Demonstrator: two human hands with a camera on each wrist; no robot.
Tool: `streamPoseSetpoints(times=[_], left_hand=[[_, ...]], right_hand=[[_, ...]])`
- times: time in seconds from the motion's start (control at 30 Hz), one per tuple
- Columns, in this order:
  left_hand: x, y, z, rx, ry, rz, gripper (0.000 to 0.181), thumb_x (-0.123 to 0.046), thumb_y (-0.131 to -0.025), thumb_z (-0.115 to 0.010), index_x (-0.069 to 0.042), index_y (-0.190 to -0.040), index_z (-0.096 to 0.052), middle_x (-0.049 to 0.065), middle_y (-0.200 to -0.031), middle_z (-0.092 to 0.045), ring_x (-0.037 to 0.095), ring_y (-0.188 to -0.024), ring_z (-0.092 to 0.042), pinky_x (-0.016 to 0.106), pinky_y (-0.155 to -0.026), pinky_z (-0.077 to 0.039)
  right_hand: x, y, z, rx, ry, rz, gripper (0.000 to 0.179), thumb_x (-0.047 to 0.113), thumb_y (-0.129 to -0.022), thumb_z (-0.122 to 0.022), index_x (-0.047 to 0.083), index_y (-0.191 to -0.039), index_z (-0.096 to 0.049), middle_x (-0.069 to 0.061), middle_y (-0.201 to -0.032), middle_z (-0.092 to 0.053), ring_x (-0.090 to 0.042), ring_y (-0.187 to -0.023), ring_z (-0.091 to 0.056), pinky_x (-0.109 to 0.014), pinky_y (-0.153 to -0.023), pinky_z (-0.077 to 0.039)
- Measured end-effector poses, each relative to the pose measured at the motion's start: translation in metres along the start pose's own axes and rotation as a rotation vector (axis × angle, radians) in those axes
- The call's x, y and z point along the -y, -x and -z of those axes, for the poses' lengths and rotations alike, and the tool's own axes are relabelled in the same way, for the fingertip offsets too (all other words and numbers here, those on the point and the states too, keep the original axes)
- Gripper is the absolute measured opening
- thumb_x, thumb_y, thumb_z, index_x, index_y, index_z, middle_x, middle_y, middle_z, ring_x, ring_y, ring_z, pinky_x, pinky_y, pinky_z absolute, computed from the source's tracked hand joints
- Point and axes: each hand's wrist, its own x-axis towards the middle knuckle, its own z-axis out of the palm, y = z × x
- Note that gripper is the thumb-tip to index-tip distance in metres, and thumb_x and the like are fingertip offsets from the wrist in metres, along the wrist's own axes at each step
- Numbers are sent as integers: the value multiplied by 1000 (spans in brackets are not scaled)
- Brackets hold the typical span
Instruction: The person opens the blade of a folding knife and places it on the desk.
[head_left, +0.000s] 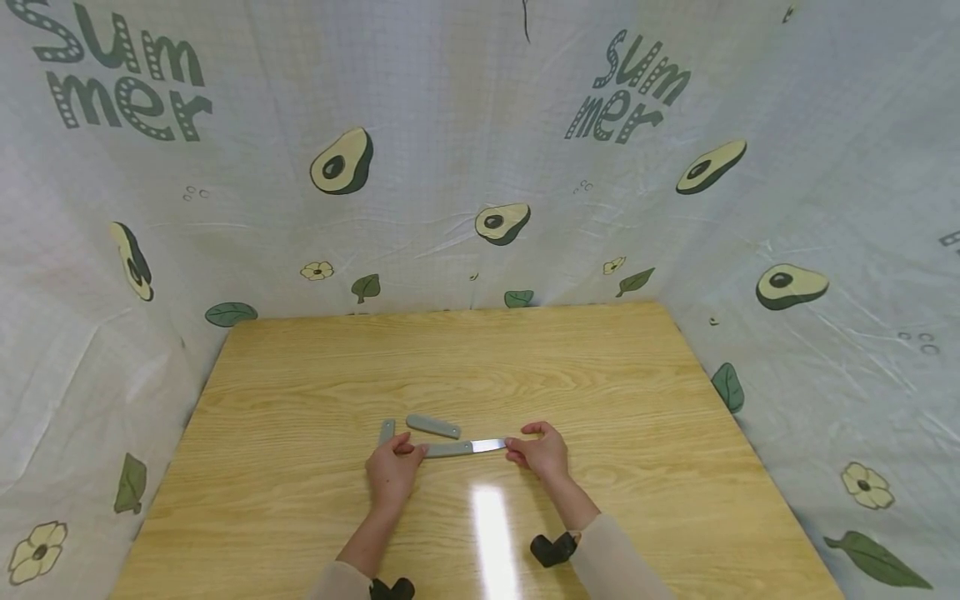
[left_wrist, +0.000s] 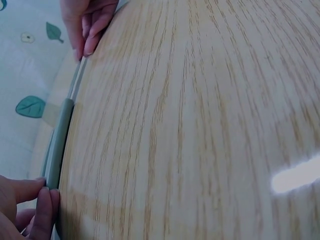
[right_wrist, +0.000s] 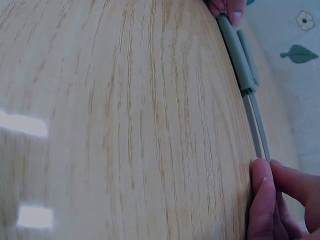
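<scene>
- And here's the knife [head_left: 469, 448], stretched between the two hands, its pale blade [head_left: 489, 445] pointing toward the right hand [head_left: 543, 457].
- The left hand [head_left: 392, 477] has its pinch on the butt end of the gray-green handle [head_left: 447, 450].
- Across from it, the right hand nips the blade near its far end, hiding the tip.
- Touching the tabletop [head_left: 600, 375] or lifted just off it? Can't tell from here.
- Just beyond the left hand, ahead and a little to its right, lies a second gray-green piece [head_left: 432, 427], beside the held handle.
- A third gray-green piece [head_left: 386, 430] juts out past the left hand, partly covered by it.
- Now the handling: this looks light and stiff, easy for one hand to carry, hardly fragile.
- The handle looks smooth, perhaps a touch slippery; a fuller wrap round its middle, right of the left hand, should be steadier than that pinch at the end.
- The blade is shiny and thin, likely slick, so flat sides only for the right hand, clear of the edge.
- Watch the small pin [head_left: 467, 448] where handle meets blade: if that's a pivot, the blade could swing.
</scene>
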Motion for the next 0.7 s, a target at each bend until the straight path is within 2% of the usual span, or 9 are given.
streamPoseSetpoints(times=[0.2, 0.4, 0.5, 0.6, 0.7], left_hand=[[0, 0, 0, 10, 3, 0, 38, -14, -79, -79, 4, -112, -69, 15, -88, -70, 21, -77, -65, 28, -64, -53], [-3, 0, 7, 9, -1, -22, 36, -14, -80, -78, 4, -110, -69, 14, -87, -70, 16, -72, -64, 22, -59, -50], [-8, -4, 15, -32, 6, -77, 32, -11, -79, -78, 4, -106, -70, 15, -84, -70, 16, -68, -65, 20, -57, -50], [-15, -10, 22, -64, 15, -144, 28, -8, -80, -77, 5, -104, -71, 17, -86, -70, 22, -72, -67, 24, -60, -53], [-19, -17, 25, -55, 7, -171, 30, -9, -81, -76, 5, -107, -70, 20, -92, -71, 30, -82, -70, 33, -67, -58]], right_hand=[[0, -1, 0, 3, -7, -8, 39, -1, -81, -74, -6, -113, -52, -15, -78, -73, -14, -56, -69, -23, -57, -58], [0, 3, -2, -15, 13, 29, 39, -1, -80, -75, -7, -111, -52, -16, -78, -73, -14, -56, -69, -24, -57, -58], [3, 7, -7, -60, 133, 140, 38, 5, -78, -78, -6, -107, -56, -12, -74, -71, -13, -55, -66, -24, -53, -56], [11, 10, -17, -98, 282, 298, 36, 13, -77, -81, -2, -102, -61, -8, -73, -67, -11, -60, -61, -22, -54, -52], [19, 11, -30, -69, 356, 408, 33, 18, -77, -81, 0, -99, -65, -7, -79, -66, -11, -68, -60, -21, -58, -50]])
